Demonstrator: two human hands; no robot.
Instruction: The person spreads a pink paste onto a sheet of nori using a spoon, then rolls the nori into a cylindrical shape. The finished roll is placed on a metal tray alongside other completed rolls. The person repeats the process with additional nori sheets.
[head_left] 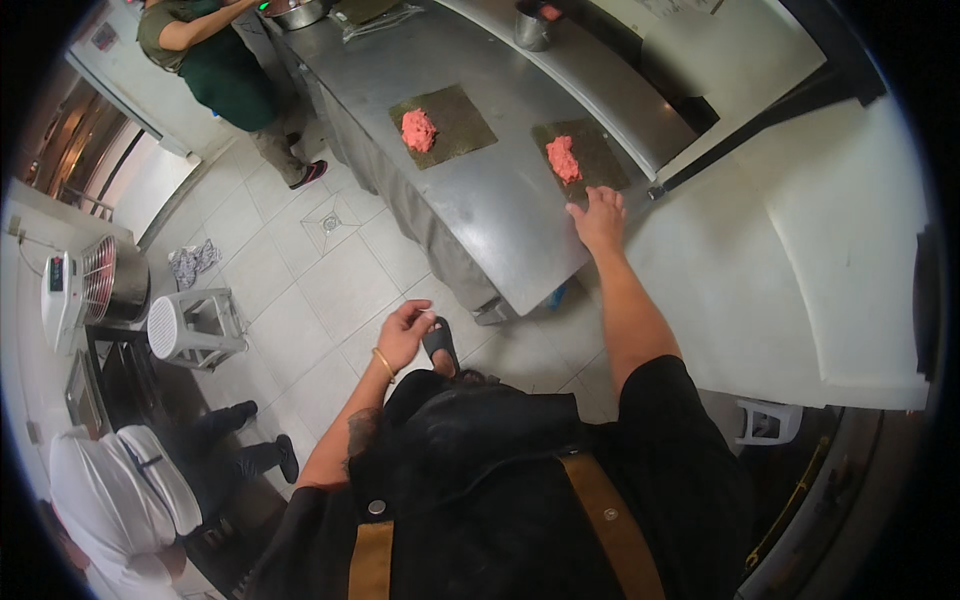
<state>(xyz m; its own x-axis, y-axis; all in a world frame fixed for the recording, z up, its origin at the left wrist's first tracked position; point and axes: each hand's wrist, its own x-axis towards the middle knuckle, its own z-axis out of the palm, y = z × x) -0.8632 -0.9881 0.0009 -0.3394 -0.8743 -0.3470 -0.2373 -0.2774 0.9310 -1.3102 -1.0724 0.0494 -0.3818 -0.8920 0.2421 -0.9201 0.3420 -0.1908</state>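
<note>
Two dark green sheets lie on a steel counter [480, 190]. Each carries a pink mound of minced filling: the left sheet [443, 124] with its mound [418, 130], the right sheet [590, 155] with its mound [563, 158]. My right hand [599, 220] reaches forward with fingers spread, its fingertips at the near edge of the right sheet, holding nothing. My left hand [403, 333] hangs over the floor, off the counter, fingers loosely curled with fingertips pinched; whether it holds anything I cannot tell. A gold bangle is on that wrist.
A person in a green apron [215, 60] stands at the counter's far left end by a metal bowl [296, 12]. Another person in white [120, 490] crouches at lower left. A white stool [190, 328], a mixer [95, 285] and a metal cup [532, 28] are around.
</note>
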